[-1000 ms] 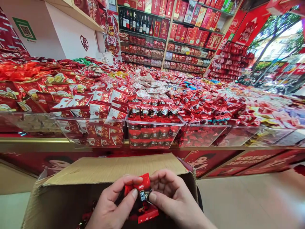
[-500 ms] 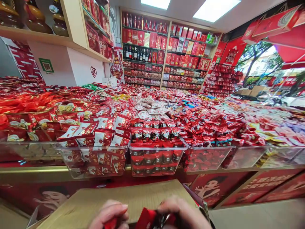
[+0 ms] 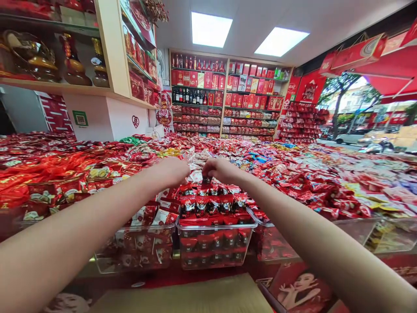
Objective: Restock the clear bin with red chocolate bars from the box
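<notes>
Both my arms reach forward over the sweets counter. My left hand [image 3: 172,171] and my right hand [image 3: 220,169] meet above the far end of a clear plastic bin [image 3: 213,250] packed with neat rows of red-and-black sweet packets [image 3: 211,204]. A small dark packet [image 3: 206,179] shows between the fingertips of my right hand, just above the back row. My left hand's fingers are curled and partly hidden behind the knuckles; whether it also grips the packet is unclear.
Neighbouring clear bins [image 3: 137,248] hold red-and-white packets, and loose red sweets cover the whole counter [image 3: 309,174]. A cardboard box flap [image 3: 182,298] lies below. Shelves of bottles and red boxes [image 3: 228,93] line the back wall. A street opening [image 3: 368,126] is at right.
My hands rose out of the cardboard box with red-black packets and stretched forward over the middle bin. The view tilted up, so the box is nearly out of sight.
</notes>
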Demonstrator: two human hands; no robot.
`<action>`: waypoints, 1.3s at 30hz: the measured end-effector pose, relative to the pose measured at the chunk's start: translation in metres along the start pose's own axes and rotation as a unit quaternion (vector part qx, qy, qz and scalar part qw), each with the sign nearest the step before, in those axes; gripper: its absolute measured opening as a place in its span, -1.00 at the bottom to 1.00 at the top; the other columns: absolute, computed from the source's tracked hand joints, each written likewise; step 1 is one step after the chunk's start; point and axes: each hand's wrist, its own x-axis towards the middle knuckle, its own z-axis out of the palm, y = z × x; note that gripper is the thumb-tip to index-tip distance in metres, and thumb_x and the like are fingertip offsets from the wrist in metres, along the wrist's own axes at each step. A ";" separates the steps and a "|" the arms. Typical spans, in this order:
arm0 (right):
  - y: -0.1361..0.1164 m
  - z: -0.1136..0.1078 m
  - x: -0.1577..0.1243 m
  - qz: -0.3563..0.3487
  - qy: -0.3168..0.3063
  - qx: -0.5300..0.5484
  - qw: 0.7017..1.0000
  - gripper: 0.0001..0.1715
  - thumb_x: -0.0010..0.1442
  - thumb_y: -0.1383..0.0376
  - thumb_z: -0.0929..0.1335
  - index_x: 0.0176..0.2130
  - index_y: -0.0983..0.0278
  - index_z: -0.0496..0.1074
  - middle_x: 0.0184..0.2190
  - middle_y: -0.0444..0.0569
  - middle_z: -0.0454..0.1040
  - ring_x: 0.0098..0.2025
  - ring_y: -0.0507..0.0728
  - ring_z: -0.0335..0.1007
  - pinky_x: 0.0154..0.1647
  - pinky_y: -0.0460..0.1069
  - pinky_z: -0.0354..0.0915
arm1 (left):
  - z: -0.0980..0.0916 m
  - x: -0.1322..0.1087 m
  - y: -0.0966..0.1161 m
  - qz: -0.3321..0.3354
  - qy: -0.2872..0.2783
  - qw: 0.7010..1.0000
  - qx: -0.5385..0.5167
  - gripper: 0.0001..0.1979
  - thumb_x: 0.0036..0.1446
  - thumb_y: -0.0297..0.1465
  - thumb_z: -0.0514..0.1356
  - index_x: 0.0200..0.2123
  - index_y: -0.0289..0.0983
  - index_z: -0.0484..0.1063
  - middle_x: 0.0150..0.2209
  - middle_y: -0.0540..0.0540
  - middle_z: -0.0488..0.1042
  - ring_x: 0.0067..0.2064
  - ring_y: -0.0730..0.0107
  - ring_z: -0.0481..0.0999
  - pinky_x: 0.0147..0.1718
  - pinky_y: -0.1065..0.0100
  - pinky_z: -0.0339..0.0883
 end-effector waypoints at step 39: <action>-0.028 0.031 -0.045 -0.014 -0.023 -0.042 0.999 -0.74 -0.06 0.42 0.28 -0.31 0.31 0.46 -0.39 -0.02 0.52 -0.38 0.06 0.38 -0.39 -0.10 0.20 | 0.026 -0.014 0.020 0.048 -0.121 0.988 -0.089 -0.83 -0.08 -0.33 0.14 -0.39 -0.25 0.44 -0.47 -0.03 0.51 -0.48 0.39 0.42 -0.49 0.34 0.23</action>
